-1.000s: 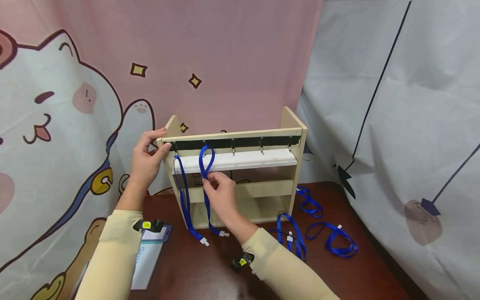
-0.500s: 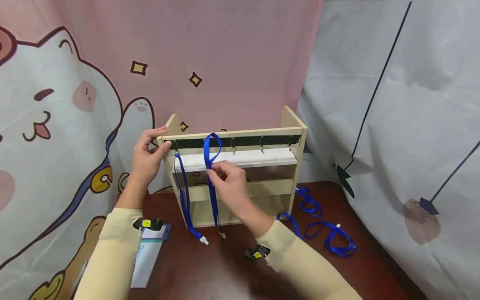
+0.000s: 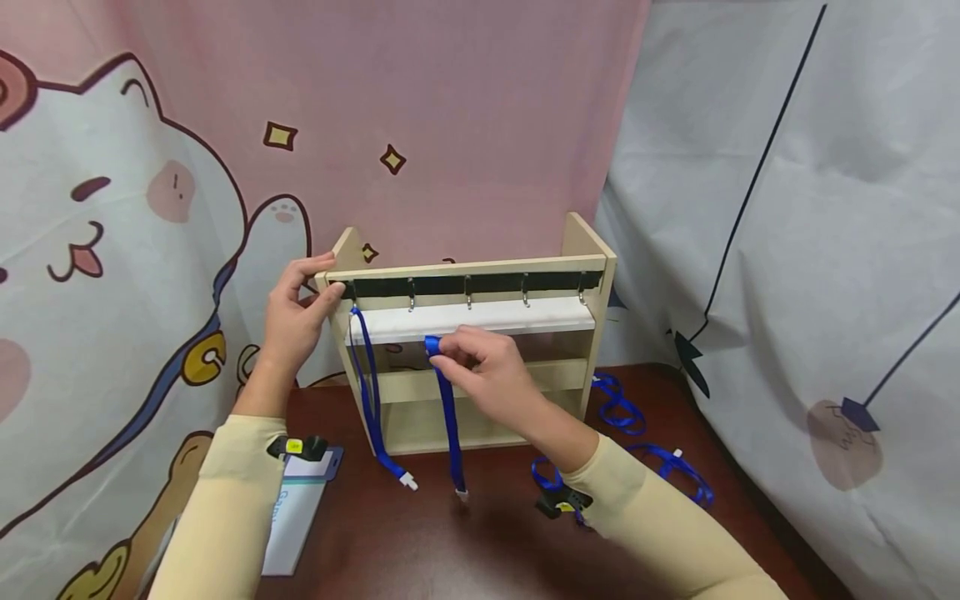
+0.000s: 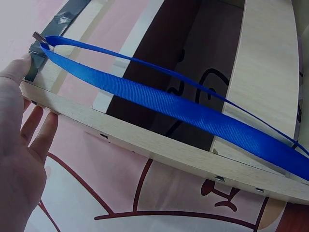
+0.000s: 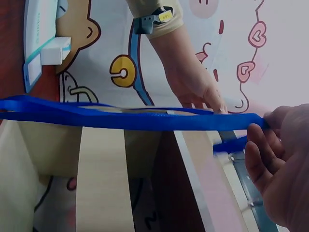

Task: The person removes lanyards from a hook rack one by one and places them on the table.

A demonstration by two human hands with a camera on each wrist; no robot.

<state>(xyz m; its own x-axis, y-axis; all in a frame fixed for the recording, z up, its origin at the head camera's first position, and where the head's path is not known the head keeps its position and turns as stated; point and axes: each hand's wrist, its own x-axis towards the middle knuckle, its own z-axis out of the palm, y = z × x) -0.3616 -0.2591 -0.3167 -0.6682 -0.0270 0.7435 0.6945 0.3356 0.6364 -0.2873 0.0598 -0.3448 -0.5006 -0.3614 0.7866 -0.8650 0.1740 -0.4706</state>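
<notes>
A light wooden rack has a dark strip with several metal hooks along its upper front. My left hand grips its upper left corner, thumb on the front and fingers round the side panel. One blue lanyard hangs from the leftmost hook; its loop around that hook shows in the left wrist view. In front of the rack, my right hand pinches the top of another blue lanyard, which dangles with its clip near the tabletop. The held lanyard stretches across the right wrist view.
Several more blue lanyards lie coiled on the dark red table to the right, partly behind my right forearm. A white and blue package lies beside my left forearm. Printed cloth stands behind the rack.
My right hand has lifted the lanyard's loop off the second hook and drawn it down, right and toward me. That hook is now bare. My left hand stays on the rack's corner.
</notes>
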